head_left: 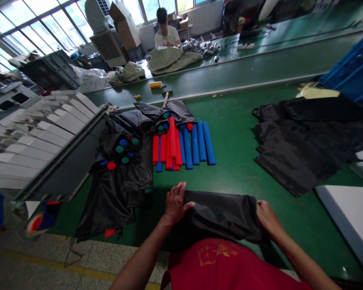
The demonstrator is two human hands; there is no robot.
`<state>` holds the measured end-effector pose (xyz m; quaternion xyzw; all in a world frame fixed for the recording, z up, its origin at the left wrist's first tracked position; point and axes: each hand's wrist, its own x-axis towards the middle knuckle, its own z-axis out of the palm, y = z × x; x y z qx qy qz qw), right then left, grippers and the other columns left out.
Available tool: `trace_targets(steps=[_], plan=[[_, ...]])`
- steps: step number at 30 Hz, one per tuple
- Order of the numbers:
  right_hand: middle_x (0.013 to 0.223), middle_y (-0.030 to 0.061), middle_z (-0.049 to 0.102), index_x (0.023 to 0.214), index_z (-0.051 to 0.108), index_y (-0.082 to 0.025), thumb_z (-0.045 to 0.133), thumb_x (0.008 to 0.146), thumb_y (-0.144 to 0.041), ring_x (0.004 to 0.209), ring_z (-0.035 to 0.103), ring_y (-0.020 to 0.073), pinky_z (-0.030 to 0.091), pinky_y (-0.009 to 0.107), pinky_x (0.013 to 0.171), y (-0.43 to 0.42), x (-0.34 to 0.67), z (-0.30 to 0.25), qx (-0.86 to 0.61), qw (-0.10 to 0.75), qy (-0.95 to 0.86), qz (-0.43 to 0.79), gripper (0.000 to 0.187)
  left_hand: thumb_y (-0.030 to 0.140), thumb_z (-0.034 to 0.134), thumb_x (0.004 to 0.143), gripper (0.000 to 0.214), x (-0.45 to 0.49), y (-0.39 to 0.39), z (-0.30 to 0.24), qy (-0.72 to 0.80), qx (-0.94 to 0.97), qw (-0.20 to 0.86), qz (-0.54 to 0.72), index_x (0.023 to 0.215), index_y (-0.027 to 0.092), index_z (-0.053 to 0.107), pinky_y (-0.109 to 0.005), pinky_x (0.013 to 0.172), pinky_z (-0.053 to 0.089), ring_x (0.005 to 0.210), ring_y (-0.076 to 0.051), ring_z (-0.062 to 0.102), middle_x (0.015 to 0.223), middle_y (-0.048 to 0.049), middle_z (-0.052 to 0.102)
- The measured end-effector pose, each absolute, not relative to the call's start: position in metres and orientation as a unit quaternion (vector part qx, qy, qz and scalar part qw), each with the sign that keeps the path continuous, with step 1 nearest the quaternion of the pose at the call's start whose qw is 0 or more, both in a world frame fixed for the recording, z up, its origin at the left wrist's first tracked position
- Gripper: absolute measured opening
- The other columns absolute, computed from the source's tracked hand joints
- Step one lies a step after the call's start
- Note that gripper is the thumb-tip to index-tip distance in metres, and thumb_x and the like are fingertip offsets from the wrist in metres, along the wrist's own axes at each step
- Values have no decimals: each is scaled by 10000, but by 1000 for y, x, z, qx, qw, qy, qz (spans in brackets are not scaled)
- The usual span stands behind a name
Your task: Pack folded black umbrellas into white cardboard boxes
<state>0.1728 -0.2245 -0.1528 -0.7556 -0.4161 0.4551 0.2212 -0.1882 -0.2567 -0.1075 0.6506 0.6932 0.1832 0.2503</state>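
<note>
A black fabric bag [222,213] lies flat across the table's near edge, right in front of my body. My left hand [176,204] rests at its left end, fingers stretched out and thumb apart. At the other end, my right hand [266,216] is closed around the bag's edge; its fingertips are partly hidden. Beyond the bag lie several red ribbed tubes [172,139] and blue ribbed tubes [195,145]. Left of these, filled black bags [115,193] are heaped, with red, blue and green round ends showing in their openings.
Flat black bags [302,141] are stacked at the right, near a blue crate [353,68]. A grey bin [60,161] of white cartons stands at the left. A white box-like object [347,217] sits at the right edge. Across the tables, a person [167,36] sits by metal parts.
</note>
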Motion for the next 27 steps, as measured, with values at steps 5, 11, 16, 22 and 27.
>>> trace_targets(steps=[5, 11, 16, 22, 27], plan=[[966, 146, 651, 949, 556, -213, 369, 770, -704, 1008, 597, 351, 447, 486, 914, -240, 154, -139, -783, 224, -455, 360, 555, 592, 625, 760, 713, -182, -254, -112, 695, 683, 213, 69, 1378, 266, 480, -622, 1008, 281, 1124, -397, 486, 1268, -172, 561], [963, 194, 626, 1068, 545, -119, 472, 713, -683, 929, 610, 373, 492, 467, 817, -263, 147, -145, -777, 194, -568, 189, 671, 594, 529, 836, 732, -157, -257, -111, 599, 784, 115, 114, 1471, 326, 284, -644, 1108, 107, 1367, -356, 303, 1495, -107, 376], [747, 156, 615, 736, 552, -205, 337, 764, -600, 761, 613, 329, 482, 422, 727, -251, 164, -160, -759, 144, -596, 220, 451, 649, 400, 871, 650, -146, -253, -116, 561, 817, 121, 62, 1454, 377, 298, -673, 1073, 198, 1391, -341, 287, 1542, -89, 297], [693, 80, 616, 668, 539, -221, 414, 671, -629, 675, 590, 265, 437, 350, 621, -228, 178, -153, -798, 185, -512, 257, 427, 436, 385, 931, 578, -178, -256, -127, 768, 593, 144, 194, 1464, 222, 320, -524, 1097, 298, 1360, -284, 368, 1479, -135, 401], [456, -35, 355, 521, 376, -241, 443, 661, -660, 482, 410, 153, 320, 282, 487, -223, 159, -141, -789, 230, -483, 302, 446, 435, 347, 937, 596, -201, -260, -142, 753, 538, 273, 263, 1455, 142, 313, -385, 1062, 377, 1277, -216, 482, 1380, -143, 515]])
